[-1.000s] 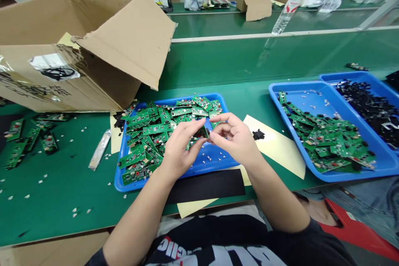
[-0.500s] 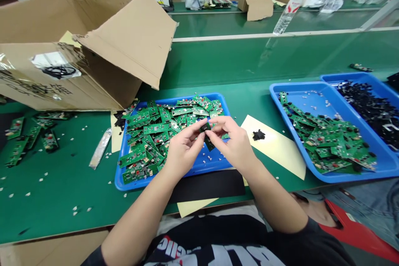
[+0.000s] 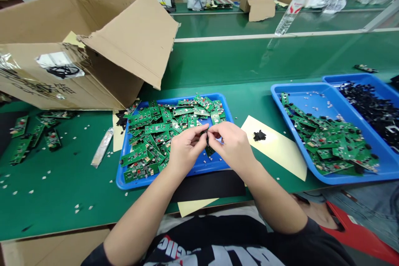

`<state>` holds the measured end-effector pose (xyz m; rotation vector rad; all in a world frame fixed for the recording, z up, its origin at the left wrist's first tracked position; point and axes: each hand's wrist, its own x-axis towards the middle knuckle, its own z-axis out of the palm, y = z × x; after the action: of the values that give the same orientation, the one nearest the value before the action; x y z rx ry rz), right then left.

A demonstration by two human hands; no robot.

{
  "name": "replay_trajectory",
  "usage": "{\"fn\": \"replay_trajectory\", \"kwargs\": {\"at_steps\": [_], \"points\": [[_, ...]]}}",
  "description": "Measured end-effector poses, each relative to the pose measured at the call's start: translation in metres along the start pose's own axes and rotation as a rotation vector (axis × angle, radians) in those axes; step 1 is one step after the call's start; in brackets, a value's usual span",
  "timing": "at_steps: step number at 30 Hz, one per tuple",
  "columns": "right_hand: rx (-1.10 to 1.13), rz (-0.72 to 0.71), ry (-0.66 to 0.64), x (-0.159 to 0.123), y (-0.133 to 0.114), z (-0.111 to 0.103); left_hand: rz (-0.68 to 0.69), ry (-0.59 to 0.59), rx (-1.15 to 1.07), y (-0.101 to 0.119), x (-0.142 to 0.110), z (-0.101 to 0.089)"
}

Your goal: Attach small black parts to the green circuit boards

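Observation:
Fingertips pinched together, my left hand [image 3: 186, 146] and my right hand [image 3: 232, 144] meet over the right part of a blue tray [image 3: 131, 183]. Between them is a small green circuit board [image 3: 209, 150], mostly hidden by the fingers; its dark lower end shows beneath them. Whether the right fingers also pinch a small black part on it I cannot make out. A heap of green circuit boards [image 3: 158, 127] with small red and white components fills most of the tray, and small white bits lie at its lower right.
A cream sheet [image 3: 280, 153] carries a little pile of black pieces [image 3: 259, 135]. Right of it stand a blue tray of boards [image 3: 311, 178] and another holding black parts [image 3: 374, 104]. An open cardboard box [image 3: 102, 87] stands at back left, near loose boards [image 3: 37, 134] and a clear bag [image 3: 102, 148].
My right fingers have closed in and curled over the board, which is turned so its face shows less. The view has shifted slightly; the trays look unchanged.

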<state>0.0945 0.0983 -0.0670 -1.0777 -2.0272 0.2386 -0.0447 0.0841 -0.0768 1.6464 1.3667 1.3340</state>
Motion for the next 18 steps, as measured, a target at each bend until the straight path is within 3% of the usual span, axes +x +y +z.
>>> {"fn": "replay_trajectory", "kwargs": {"at_steps": [4, 7, 9, 11, 14, 16, 18], "points": [[-0.025, 0.105, 0.066, 0.002, 0.005, -0.001, 0.078, 0.043, 0.089, 0.003, -0.001, -0.001], [-0.015, 0.329, 0.24, 0.009, 0.021, -0.011, 0.045, 0.094, 0.051, 0.008, 0.0, -0.003], [0.166, 0.457, 0.266, 0.014, 0.029, -0.017, -0.017, 0.133, -0.019, 0.011, 0.003, -0.005], [0.453, 0.518, 0.122, 0.017, 0.028, -0.019, -0.07, 0.168, -0.106, 0.013, 0.006, -0.005], [0.769, 0.535, -0.198, 0.018, 0.015, -0.016, -0.114, 0.221, -0.198, 0.011, 0.01, -0.007], [0.846, 0.509, -0.334, 0.019, 0.005, -0.013, -0.112, 0.27, -0.203, 0.008, 0.011, -0.008], [0.844, 0.465, -0.381, 0.018, -0.002, -0.011, -0.1, 0.299, -0.19, 0.006, 0.012, -0.008]]}}
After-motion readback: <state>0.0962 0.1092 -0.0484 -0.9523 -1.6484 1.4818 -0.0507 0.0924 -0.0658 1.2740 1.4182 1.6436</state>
